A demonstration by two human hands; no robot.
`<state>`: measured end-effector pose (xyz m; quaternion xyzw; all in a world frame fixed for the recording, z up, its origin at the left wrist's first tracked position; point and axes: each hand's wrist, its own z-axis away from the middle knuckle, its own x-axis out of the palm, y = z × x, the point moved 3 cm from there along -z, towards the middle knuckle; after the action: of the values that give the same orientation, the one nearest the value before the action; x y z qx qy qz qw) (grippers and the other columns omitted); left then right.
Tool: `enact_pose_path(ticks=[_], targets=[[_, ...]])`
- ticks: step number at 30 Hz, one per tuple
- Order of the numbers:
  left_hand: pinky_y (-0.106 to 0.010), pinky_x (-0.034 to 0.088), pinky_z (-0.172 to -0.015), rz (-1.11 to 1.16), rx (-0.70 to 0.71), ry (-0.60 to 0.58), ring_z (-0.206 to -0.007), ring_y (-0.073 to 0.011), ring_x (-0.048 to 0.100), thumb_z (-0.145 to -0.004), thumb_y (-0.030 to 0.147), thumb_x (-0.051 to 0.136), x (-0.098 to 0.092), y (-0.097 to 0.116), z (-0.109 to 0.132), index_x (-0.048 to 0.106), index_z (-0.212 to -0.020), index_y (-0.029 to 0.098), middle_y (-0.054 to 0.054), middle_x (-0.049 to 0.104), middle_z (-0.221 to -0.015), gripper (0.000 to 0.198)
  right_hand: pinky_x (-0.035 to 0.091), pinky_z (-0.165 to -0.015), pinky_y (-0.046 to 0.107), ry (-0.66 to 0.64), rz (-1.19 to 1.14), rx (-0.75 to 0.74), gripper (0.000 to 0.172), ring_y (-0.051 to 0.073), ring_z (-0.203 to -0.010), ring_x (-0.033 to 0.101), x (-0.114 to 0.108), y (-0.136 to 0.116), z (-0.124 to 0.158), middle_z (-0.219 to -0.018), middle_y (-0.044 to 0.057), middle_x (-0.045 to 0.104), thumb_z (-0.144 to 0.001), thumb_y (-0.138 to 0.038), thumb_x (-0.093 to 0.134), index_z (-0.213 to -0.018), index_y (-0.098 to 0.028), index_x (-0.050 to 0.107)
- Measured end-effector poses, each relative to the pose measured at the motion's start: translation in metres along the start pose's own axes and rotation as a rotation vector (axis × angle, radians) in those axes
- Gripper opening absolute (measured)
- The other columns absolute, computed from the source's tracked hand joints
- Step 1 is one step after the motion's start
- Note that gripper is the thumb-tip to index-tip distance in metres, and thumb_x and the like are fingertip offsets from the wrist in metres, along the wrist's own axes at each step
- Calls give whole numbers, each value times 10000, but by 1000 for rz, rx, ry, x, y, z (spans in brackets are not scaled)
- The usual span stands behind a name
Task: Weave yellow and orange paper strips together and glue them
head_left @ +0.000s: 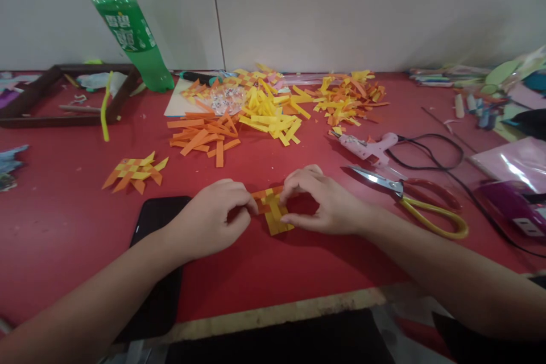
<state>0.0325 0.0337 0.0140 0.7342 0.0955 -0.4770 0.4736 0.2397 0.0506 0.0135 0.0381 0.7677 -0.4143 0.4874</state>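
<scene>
Yellow and orange paper strips (275, 213), partly woven across each other, lie on the red table between my hands. My left hand (217, 217) is closed, its thumb and forefinger pinching the left end of an orange strip. From the other side, my right hand (322, 202) curls over the weave, with thumb and fingertips on the yellow strips and the right part of the weave hidden behind them. A finished-looking woven piece (135, 172) in the same colours rests to the left. Beneath my left forearm lies a black phone (160, 219).
Loose orange strips (202, 133) and yellow strips (273, 111) are heaped behind my hands. Scissors (401, 187), a pink glue gun (369, 148) and its black cable are on the right. A green bottle (132, 34) stands beside a dark frame (42, 122) at back left.
</scene>
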Motion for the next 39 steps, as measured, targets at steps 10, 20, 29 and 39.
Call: enact_pose_path(ticks=[10, 20, 29, 39], targets=[[-287, 429, -694, -10, 8, -41, -757, -178, 566, -799, 94, 469, 0, 0, 1, 662, -838, 198, -22, 645, -783, 222, 345, -873, 344, -27, 3, -13, 210, 184, -919, 602, 1, 2, 2, -927, 25, 668, -829, -298, 680, -955, -195, 547], [-301, 431, -702, -28, 14, -80, -745, -182, 569, -788, 89, 458, 2, 3, -1, 652, -817, 193, -31, 637, -775, 223, 346, -870, 345, -86, 51, -39, 268, 185, -958, 577, 1, 3, 1, -953, 23, 668, -809, -387, 714, -961, -200, 598], [-297, 423, -713, -11, 30, -63, -735, -171, 570, -794, 84, 459, 2, 3, -1, 644, -817, 191, -20, 641, -766, 215, 322, -885, 385, -80, 145, -185, 166, 197, -967, 556, 8, 5, 1, -960, 35, 690, -904, -358, 627, -948, -227, 719], [-298, 438, -693, -34, 27, -45, -734, -179, 579, -779, 87, 459, 2, 3, -1, 657, -825, 197, -27, 647, -768, 231, 328, -902, 394, -108, 116, -69, 341, 218, -1017, 557, 9, 2, -2, -993, 42, 681, -778, -495, 730, -1001, -238, 718]])
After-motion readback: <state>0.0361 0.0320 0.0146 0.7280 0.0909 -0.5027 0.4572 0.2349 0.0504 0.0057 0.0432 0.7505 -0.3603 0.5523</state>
